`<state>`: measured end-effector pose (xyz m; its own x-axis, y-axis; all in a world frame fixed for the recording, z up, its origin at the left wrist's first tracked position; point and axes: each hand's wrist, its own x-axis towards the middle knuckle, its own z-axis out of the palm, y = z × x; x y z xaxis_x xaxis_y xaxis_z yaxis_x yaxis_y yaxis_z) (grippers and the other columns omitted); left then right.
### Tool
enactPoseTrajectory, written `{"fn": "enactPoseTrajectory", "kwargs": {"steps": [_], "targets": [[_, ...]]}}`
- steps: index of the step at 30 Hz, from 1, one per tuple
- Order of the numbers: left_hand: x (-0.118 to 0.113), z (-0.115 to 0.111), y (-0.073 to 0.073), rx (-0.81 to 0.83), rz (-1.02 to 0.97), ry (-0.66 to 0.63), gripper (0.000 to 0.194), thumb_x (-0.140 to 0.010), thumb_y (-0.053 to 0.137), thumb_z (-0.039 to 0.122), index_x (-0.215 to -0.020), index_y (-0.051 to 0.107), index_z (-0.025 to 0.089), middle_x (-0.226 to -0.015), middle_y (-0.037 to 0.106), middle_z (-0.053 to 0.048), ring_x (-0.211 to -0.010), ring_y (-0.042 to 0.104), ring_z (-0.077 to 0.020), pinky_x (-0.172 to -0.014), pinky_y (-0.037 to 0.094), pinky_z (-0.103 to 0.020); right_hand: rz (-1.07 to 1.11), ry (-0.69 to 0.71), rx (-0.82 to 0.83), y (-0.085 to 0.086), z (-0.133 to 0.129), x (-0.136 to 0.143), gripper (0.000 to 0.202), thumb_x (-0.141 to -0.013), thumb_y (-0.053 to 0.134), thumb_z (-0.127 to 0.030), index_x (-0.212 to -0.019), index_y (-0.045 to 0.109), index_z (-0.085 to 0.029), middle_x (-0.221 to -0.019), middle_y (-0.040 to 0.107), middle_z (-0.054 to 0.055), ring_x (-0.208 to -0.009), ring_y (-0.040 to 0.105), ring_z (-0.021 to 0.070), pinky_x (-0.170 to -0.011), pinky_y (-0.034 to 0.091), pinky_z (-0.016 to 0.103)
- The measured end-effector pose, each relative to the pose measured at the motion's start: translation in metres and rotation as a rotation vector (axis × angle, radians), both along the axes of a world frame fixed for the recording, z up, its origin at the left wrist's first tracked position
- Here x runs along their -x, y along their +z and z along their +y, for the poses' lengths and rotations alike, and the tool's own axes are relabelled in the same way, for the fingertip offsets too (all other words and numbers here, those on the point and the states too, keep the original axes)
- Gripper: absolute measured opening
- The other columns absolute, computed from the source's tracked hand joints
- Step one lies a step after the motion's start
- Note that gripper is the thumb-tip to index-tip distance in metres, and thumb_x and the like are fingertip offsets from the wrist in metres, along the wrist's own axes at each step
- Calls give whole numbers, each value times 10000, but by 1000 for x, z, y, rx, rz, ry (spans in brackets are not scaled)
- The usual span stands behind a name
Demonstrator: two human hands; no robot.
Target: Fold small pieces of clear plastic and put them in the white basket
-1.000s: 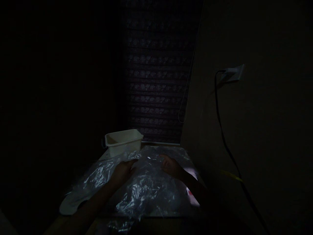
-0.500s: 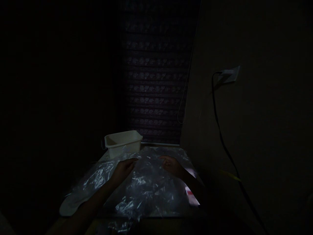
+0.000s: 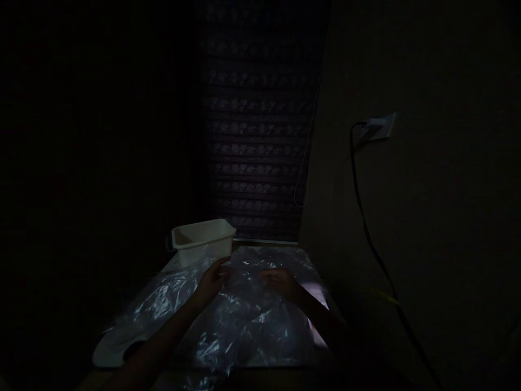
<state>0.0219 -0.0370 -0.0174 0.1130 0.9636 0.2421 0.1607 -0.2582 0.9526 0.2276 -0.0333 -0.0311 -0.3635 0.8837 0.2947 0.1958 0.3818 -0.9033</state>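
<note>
Dimness blurs the fingers of the left hand (image 3: 212, 279) and right hand (image 3: 283, 283), so whether they pinch the clear film (image 3: 244, 320) cannot be told. The right forearm (image 3: 319, 315) partly hides a bright item (image 3: 316, 295) by the tabletop's (image 3: 106, 352) right edge; the left forearm (image 3: 173, 331) overlaps a dark patch (image 3: 132, 348) near its near-left corner.

My left hand (image 3: 215, 277): upper finger raised, hand tilted more steeply over the plastic sheet (image 3: 244, 320) | my right hand (image 3: 279, 281): fingertips lower and further left, closer to my left hand | my view: turned slightly, wall socket (image 3: 381, 127) now further left in it
</note>
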Motion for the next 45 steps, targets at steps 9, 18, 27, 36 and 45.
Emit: {"fn": "enactPoseTrajectory", "kwargs": {"steps": [9,18,27,36,45], "targets": [[1,0,-2,49,-10,72,242,-552,512,266,-745,551,126,-685,564,-21,-532,481,-93,-465,367,-188,34,-97,42,1,2,-2,273,-624,455,-251,-860,560,-163,-581,575,12,-515,514,105,-467,408,222],[2,0,-5,109,-16,23,253,-534,524,280,-731,561,126,-601,555,2,-436,444,-69,-414,327,-186,83,-19,179,-2,4,-2,229,-578,517,-326,-676,592,-133,-614,575,24,-471,489,79,-448,376,204],[10,0,-10,147,-6,11,207,-548,500,292,-622,559,108,-400,502,25,-376,407,-60,-390,305,-176,210,-51,423,2,3,-4,249,-613,474,-343,-627,544,-105,-554,572,35,-439,509,95,-407,355,202],[3,-7,-11,286,-96,-12,208,-554,501,310,-514,521,106,-425,560,-21,-370,435,-65,-406,326,-188,141,-121,601,3,6,-3,277,-716,335,-297,-561,459,-104,-431,550,41,-292,458,77,-264,237,149],[-1,-9,-7,434,-349,-43,155,-484,561,243,-568,500,127,-499,545,12,-467,539,-122,-497,411,-244,148,-180,626,10,-5,-3,171,-661,414,-269,-610,472,-116,-452,550,18,-304,462,73,-276,226,149]]}}
